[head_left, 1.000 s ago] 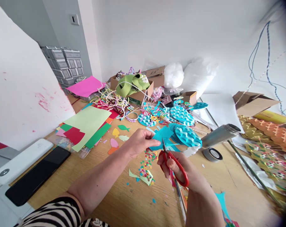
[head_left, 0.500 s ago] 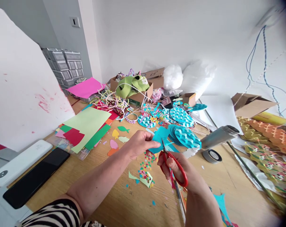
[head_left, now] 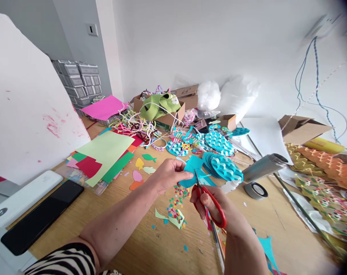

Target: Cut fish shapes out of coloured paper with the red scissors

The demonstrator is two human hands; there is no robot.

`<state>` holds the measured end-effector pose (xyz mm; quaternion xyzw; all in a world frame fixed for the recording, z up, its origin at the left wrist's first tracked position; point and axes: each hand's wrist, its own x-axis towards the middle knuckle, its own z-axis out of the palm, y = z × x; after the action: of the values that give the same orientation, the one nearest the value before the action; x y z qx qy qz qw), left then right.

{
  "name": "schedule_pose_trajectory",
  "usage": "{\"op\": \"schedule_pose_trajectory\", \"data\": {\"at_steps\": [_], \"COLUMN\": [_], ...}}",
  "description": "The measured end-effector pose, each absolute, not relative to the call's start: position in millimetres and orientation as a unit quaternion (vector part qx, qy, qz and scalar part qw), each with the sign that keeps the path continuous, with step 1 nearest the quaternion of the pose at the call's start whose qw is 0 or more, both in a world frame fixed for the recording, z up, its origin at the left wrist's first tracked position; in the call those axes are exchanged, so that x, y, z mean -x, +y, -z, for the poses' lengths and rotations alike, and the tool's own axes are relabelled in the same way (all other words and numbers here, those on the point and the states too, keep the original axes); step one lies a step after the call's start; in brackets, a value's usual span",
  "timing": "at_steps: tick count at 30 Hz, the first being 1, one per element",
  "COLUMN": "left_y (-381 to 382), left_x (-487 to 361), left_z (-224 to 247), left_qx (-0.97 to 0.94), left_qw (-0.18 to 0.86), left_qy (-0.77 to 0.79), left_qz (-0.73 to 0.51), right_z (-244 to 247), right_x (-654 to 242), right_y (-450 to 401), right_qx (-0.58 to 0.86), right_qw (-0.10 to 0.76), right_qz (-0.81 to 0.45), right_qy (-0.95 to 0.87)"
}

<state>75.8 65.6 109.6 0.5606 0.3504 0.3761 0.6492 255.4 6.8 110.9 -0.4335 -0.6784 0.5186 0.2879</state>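
Note:
My left hand [head_left: 172, 175] pinches a piece of blue paper [head_left: 193, 165] between thumb and fingers, above the wooden table. Red-handled scissors [head_left: 216, 204] are gripped in my right hand [head_left: 210, 202], with their blades at the paper's lower right part, where a cut edge shows. Just below, small colored paper dots [head_left: 176, 202] lie scattered beside a light green paper scrap [head_left: 176, 218]. Left of my hands rest fish-shaped paper cutouts, among them a green fish [head_left: 149, 157] and an orange piece [head_left: 136, 185]. A stack of blue scalloped paper discs [head_left: 226, 167] stands right behind the blue paper.
Colored paper sheets [head_left: 104, 151], a black phone [head_left: 43, 217] and a white power bank [head_left: 26, 198] lie at left. A metal bottle [head_left: 266, 167] lies tilted at right near its dark lid [head_left: 256, 190]. Cardboard boxes [head_left: 187, 93] and craft pieces fill the back.
The view has shifted slightly. My hands stay at nearly the same spot, and the scissor blades have moved a little against the blue paper.

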Motion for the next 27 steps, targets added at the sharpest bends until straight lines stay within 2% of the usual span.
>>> {"op": "schedule_pose_trajectory", "data": {"at_steps": [27], "left_y": [66.0], "left_x": [-74.9], "left_z": [-109.0], "left_qx": [-0.57], "left_qw": [0.644], "left_qy": [0.352], "left_qz": [-0.369], "right_z": [-110.4], "right_x": [-255.6], "right_y": [9.3], "right_qx": [0.429], "right_qw": [0.272], "right_qz": [-0.512], "right_qy": [-0.693]}}
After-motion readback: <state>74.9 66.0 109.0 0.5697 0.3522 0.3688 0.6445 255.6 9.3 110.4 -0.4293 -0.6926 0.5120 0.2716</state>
